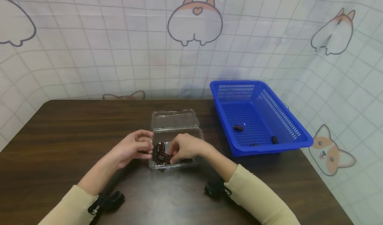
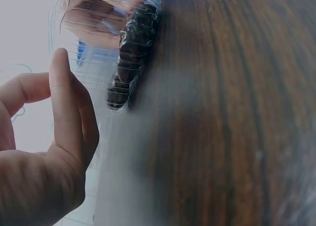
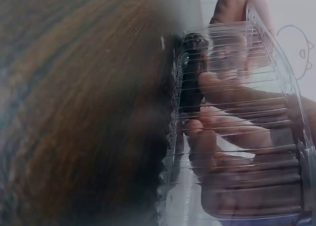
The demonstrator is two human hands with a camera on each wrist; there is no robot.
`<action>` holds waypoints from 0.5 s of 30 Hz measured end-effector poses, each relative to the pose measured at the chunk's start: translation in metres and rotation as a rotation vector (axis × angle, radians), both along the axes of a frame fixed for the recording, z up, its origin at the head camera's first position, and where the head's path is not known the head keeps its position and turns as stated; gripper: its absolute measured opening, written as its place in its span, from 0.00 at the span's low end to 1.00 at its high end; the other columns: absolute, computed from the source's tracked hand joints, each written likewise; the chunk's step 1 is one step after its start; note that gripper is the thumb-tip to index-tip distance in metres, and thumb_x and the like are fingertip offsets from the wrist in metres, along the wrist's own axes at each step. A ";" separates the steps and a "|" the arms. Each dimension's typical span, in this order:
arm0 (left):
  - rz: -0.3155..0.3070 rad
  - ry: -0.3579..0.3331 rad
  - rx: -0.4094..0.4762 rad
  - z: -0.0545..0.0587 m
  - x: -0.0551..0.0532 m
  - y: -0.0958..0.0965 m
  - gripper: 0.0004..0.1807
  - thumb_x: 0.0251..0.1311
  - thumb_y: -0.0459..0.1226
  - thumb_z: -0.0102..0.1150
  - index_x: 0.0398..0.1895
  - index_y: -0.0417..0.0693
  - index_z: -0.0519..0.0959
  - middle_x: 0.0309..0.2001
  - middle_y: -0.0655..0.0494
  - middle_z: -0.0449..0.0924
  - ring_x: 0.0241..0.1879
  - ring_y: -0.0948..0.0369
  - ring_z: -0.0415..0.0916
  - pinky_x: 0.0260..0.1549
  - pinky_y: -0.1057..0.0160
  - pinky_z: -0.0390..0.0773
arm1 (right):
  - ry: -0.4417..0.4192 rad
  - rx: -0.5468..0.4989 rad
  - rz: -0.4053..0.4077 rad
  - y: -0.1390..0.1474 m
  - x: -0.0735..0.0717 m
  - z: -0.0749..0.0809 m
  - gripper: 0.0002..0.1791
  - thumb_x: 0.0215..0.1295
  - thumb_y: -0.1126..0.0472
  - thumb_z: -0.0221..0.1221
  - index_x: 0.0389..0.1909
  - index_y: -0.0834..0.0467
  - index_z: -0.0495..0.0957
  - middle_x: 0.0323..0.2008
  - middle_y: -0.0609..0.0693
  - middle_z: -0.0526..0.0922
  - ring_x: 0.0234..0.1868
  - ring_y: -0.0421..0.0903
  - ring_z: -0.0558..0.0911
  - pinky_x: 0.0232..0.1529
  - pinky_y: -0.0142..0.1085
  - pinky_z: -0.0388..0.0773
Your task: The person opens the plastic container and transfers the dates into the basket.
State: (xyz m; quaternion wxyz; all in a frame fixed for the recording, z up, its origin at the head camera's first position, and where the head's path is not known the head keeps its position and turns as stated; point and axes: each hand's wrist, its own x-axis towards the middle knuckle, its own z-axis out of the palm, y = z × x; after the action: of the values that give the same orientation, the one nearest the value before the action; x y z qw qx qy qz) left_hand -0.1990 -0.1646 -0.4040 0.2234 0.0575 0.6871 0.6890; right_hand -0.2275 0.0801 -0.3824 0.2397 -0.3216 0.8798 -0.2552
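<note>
A clear plastic clamshell box (image 1: 176, 166) lies with its lid (image 1: 175, 120) folded back. Dark brown, glossy dates (image 1: 160, 148) are piled in its left part. My right hand (image 1: 188, 146) reaches inside, thumb and fingertips pinching at a date among the pile; the fingers partly cover it. Through the ribbed wall in the right wrist view, those fingers (image 3: 215, 132) show against the dark dates (image 3: 192, 72). At the box's left side, my left hand (image 1: 139, 146) rests its loosely bent fingertips against the wall, thumb hidden in the head view.
A blue plastic basket (image 1: 266, 149) with slotted walls stands to the right of the box. Several dates, among them one near its middle (image 1: 238, 127), lie in it. The dark wood table (image 1: 74, 128) meets a patterned cloth backdrop (image 1: 119, 52) behind and at right.
</note>
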 end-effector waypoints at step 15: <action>0.011 -0.012 0.019 0.002 -0.001 -0.002 0.28 0.69 0.28 0.55 0.68 0.30 0.58 0.42 0.48 0.74 0.39 0.55 0.77 0.41 0.57 0.87 | -0.026 -0.014 0.055 0.000 -0.002 0.000 0.07 0.61 0.61 0.73 0.31 0.52 0.83 0.26 0.41 0.82 0.27 0.38 0.79 0.28 0.30 0.76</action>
State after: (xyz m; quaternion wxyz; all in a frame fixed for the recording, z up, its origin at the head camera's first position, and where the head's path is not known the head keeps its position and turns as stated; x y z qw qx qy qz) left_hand -0.1995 -0.1669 -0.4022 0.2230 0.0517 0.6794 0.6971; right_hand -0.2294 0.0799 -0.3821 0.2558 -0.3440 0.8656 -0.2587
